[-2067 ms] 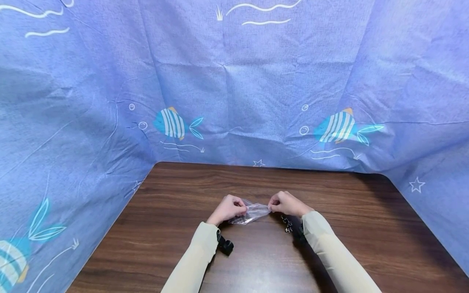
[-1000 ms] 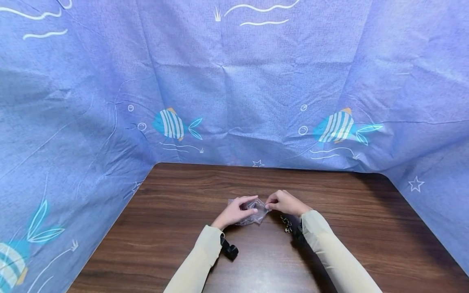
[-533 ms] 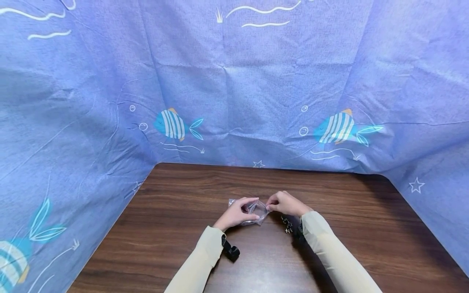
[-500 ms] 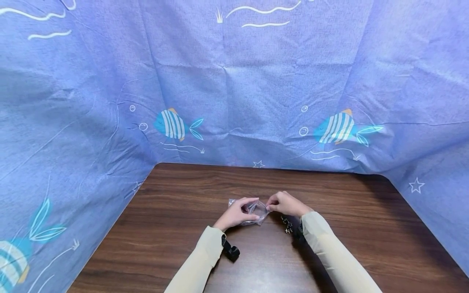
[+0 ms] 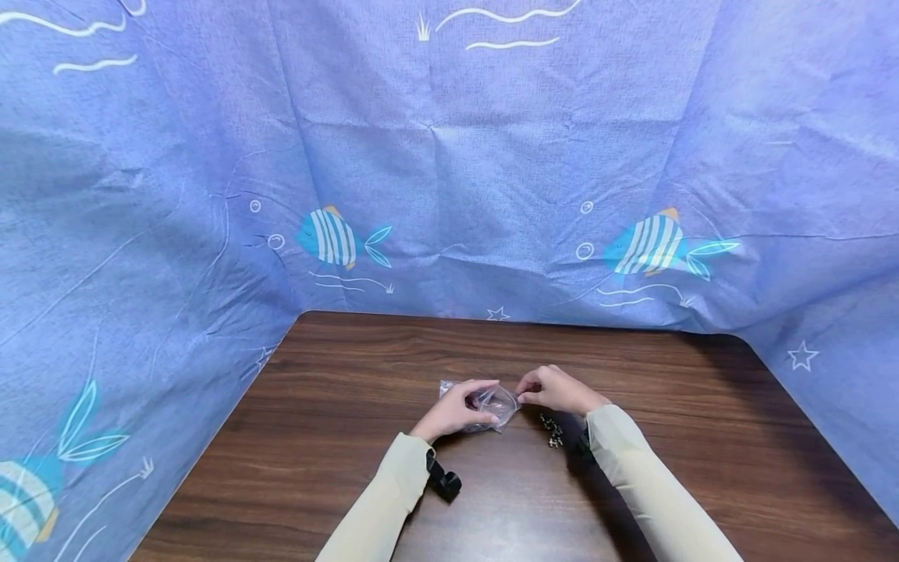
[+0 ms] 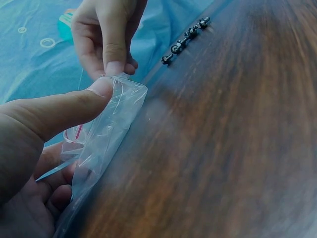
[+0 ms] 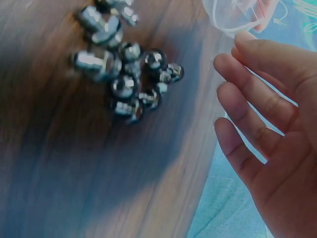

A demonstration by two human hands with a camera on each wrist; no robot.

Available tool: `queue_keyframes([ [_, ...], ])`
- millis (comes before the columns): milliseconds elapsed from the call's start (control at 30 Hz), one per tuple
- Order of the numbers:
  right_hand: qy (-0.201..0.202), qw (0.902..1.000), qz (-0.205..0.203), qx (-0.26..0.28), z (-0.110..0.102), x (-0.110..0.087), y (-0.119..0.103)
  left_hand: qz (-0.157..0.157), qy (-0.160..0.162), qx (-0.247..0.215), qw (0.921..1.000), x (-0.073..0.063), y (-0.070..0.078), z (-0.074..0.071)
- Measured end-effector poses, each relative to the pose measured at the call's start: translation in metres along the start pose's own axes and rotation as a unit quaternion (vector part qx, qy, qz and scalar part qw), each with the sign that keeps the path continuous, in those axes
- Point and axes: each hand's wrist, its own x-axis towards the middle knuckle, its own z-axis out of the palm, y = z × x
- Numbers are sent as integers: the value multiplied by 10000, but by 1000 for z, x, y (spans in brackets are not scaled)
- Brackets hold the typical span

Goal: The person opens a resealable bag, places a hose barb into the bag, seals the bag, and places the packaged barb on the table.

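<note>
A clear plastic zip bag (image 5: 500,404) with a red line in it is between both hands over the table, its mouth spread toward the right. My left hand (image 5: 455,407) holds it from the left, thumb along one side and curled fingers on the other, as the left wrist view shows. My right hand (image 5: 558,389) pinches the rim of the bag (image 6: 124,94) between thumb and index finger, while its other fingers are loosely bent. Close below the right hand lies a small pile of shiny metal screws (image 7: 124,74), blurred in the right wrist view.
The brown wood-grain table (image 5: 337,437) spreads out on all sides of the hands. Blue cloth (image 5: 492,156) printed with fish hangs behind it and along both sides. A black wrist camera (image 5: 444,480) sits below the left cuff.
The left hand let go of its pinch on the bag's edge and now grips the bag with thumb and fingers apart. The mouth has widened; the right hand has shifted slightly right lately.
</note>
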Motion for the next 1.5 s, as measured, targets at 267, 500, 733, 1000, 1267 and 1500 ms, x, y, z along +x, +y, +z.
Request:
queue_keyframes([
  [267,-125,9998,16,-121,-7,-10,3,-77,-103,-16,9999,0,0,0],
  [500,-201,9992,-29,-331,-11,-18,5,178,-101,64,9998,-1,-2,0],
  [733,-249,9979,-399,-455,-12,-26,7,73,-104,11,9999,-1,-1,0],
  [1000,-250,9941,-889,-565,-8,-29,10,-60,-95,-81,9999,-2,2,0],
  [1267,-224,9891,-1165,-876,-7,-30,10,-28,-110,15,9999,-1,1,0],
  [1500,-144,9850,-1454,-919,-6,-29,9,39,-104,47,9999,0,-1,0],
])
